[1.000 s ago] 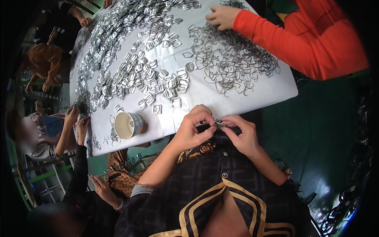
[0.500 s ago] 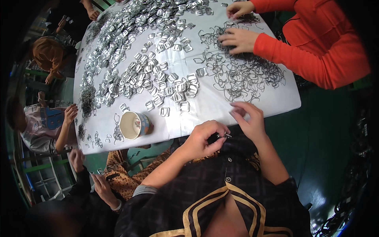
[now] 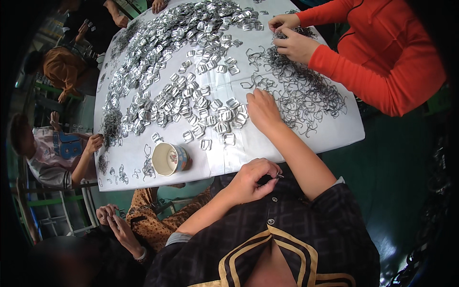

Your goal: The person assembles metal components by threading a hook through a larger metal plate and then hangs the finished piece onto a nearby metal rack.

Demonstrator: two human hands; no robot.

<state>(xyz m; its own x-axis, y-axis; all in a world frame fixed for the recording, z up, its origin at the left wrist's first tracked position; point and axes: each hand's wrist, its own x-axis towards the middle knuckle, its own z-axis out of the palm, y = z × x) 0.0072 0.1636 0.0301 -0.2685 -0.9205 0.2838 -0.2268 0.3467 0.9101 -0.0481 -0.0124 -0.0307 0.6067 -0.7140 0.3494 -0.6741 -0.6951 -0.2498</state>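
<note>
My left hand point(image 3: 253, 179) is closed at the near table edge, in front of my dark shirt. Between its thumb and forefinger a small metal piece point(image 3: 279, 176) sticks out; its exact kind is too small to tell. My right hand point(image 3: 265, 112) is stretched out over the table, its fingers curled downward between the silver metal buckles point(image 3: 224, 115) and the heap of bent wire pieces point(image 3: 306, 95). Whatever its fingertips hold is hidden beneath them. The buckles are squarish frames, lying loose and overlapping.
A paper cup point(image 3: 167, 160) stands near the front edge of the white-covered table point(image 3: 220, 162), beside a few wires. A person's hands in red sleeves point(image 3: 344, 64) work over the wire heap. Other people sit along the left side, one hand point(image 3: 122, 229) close to my left.
My right hand has moved away from beside my left hand, forward onto the table by the buckles. My left hand keeps its pinch. The red-sleeved person's hands have come together.
</note>
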